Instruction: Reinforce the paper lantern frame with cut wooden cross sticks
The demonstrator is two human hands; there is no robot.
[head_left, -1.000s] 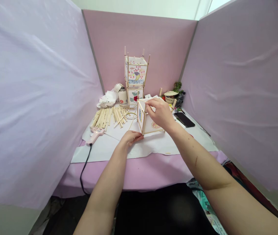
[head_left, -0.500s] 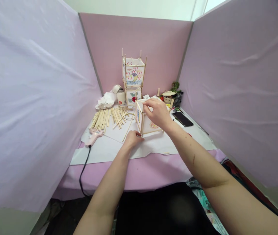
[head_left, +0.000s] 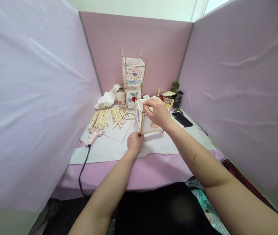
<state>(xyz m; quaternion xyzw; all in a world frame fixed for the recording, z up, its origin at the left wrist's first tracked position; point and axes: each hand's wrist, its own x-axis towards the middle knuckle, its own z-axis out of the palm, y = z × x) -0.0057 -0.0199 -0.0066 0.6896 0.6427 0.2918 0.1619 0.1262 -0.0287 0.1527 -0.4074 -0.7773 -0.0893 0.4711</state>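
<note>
A square lantern frame (head_left: 151,131) of thin wooden sticks, with white painted panels, stands before me at the middle of the table. My right hand (head_left: 159,112) pinches the top of its near corner stick and covers part of the front panel. Down at the foot of that same corner, my left hand (head_left: 135,142) is closed round the stick's lower end, its fingertips partly hidden. Behind rises a taller two-tier lantern (head_left: 134,73) with painted flowers and a moon. A wooden ring (head_left: 130,116) lies left of the frame I hold.
Left lie many loose wooden sticks (head_left: 102,118) and a pink glue gun (head_left: 93,136) with a black cord. Behind them are crumpled white plastic (head_left: 105,100) and a jar (head_left: 121,97). A phone (head_left: 182,119) and a lidded tub (head_left: 169,97) are at right. Lilac cloth walls enclose the table.
My left hand has turned at the lower corner, its fingers now curled more tightly and the wrist swung right. The right hand keeps its pinch on top.
</note>
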